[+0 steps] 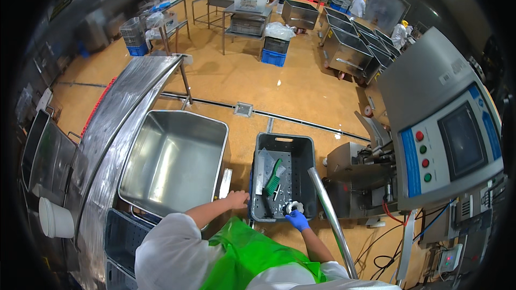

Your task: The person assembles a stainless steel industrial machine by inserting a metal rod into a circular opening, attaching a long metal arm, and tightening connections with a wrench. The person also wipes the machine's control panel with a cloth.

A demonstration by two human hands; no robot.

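Blue-gloved right hand (297, 219) holds a round whitish ring (299, 206) near the grey plastic crate's (301, 150) near right corner; grip tight.

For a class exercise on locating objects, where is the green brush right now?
In the head view, the green brush lies inside the dark grey crate, just below the picture's centre and right of the large steel tub.
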